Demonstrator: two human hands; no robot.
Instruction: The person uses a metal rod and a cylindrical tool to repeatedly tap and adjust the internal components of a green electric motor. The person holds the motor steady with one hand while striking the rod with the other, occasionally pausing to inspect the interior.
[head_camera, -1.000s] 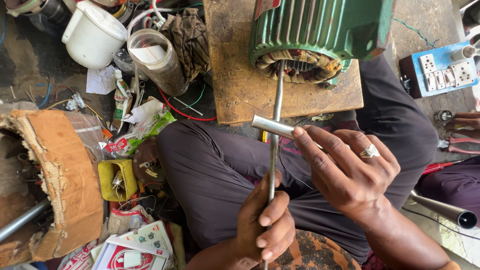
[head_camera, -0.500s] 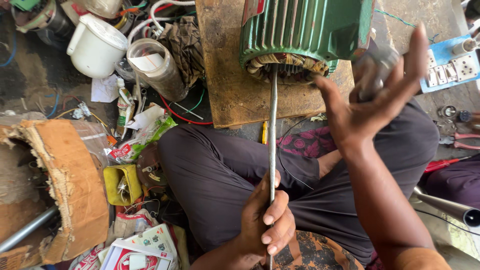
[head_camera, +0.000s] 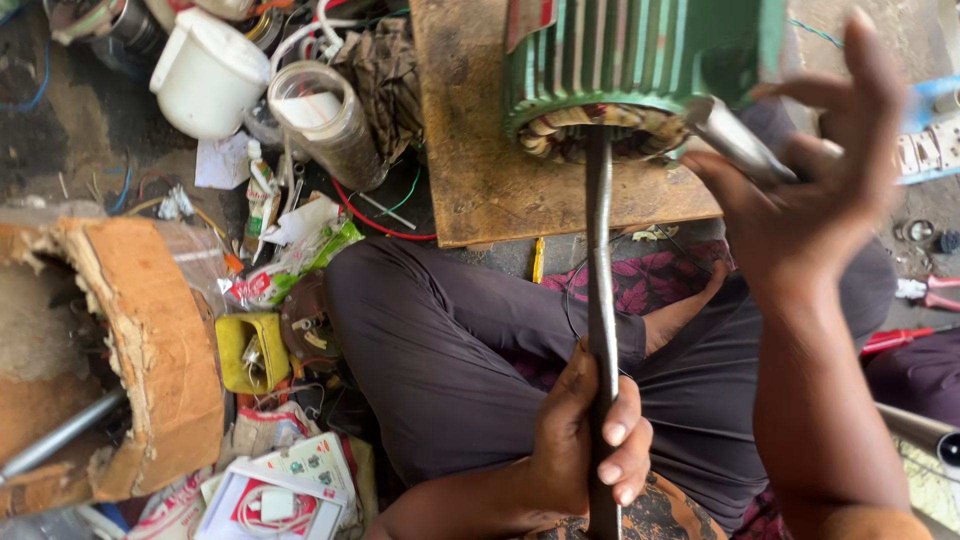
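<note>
Presently: left hand (head_camera: 590, 440) clenched round long steel rod (head_camera: 598, 260) entering green motor stator (head_camera: 640, 70); right hand (head_camera: 810, 200), fingers spread, pinching short metal tube (head_camera: 735, 140) beside the windings.

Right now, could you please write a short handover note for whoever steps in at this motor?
Left hand: gripping the long metal rod near its lower end; the rod's top sits inside the green motor housing.
Right hand: raised beside the housing, holding a short metal tube, fingers spread.
The housing rests on a wooden board over the lap.
Done: rod inserted among the copper windings.
Left: windings remain in the housing.
</note>
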